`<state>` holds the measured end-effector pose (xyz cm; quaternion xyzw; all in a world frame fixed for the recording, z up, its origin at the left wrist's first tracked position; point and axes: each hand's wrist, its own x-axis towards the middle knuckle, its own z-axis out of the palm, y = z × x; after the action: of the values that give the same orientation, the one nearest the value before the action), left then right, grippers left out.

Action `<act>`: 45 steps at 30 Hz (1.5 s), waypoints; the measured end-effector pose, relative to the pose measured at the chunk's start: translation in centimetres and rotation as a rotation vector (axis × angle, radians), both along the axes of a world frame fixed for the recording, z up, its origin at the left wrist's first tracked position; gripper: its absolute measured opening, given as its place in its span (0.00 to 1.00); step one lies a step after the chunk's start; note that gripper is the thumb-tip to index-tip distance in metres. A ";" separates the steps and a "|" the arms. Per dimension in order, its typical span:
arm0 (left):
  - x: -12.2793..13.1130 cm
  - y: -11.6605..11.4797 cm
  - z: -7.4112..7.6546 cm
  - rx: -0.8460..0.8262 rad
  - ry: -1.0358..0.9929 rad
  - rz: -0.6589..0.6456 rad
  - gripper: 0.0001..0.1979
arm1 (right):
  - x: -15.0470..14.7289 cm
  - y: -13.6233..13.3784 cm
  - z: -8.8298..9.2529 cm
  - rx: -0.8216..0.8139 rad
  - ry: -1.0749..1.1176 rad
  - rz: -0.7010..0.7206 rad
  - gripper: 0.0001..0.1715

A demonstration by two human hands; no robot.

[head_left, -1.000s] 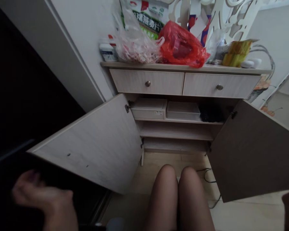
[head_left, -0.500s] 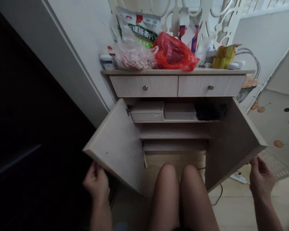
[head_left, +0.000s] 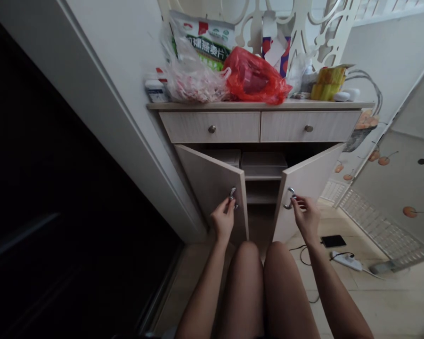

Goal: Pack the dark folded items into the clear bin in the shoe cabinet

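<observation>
I'm in someone's home: a red plastic bag [head_left: 257, 77] and a food packet [head_left: 210, 35] sit on the cabinet [head_left: 238, 127], fruit pictures [head_left: 410, 212] decorating the panels [head_left: 403, 179] to its right.

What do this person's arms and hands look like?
The left arm and right arm are bare: no sleeve, watch, bracelet or cable shows. The left grip and right grip are ungloved human hands, without visible markings; finer details are unclear.

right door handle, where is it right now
In the head view, the right door handle is right of centre, on the outer face of the right door near its free edge, held by the right hand.
</observation>
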<state>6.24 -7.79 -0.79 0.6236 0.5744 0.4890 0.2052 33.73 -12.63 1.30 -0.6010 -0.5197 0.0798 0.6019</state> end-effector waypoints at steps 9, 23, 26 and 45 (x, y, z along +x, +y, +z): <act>5.8 7.8 1.1 0.237 0.133 0.086 0.10 | -4.7 9.1 0.6 0.001 -0.108 -0.025 0.31; 8.7 12.3 3.4 0.060 0.356 0.090 0.14 | -5.2 17.5 0.7 0.015 -0.111 0.058 0.26; 9.2 12.9 3.8 0.028 0.371 0.085 0.15 | -5.2 18.7 0.5 0.035 -0.131 0.061 0.25; 9.5 15.1 4.6 -0.064 0.408 0.077 0.18 | -5.5 22.2 0.1 0.072 -0.070 0.025 0.23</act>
<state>15.69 7.32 3.80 0.6803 0.6427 0.3417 0.0854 28.24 9.58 1.37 -0.5747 -0.5507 0.0474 0.6035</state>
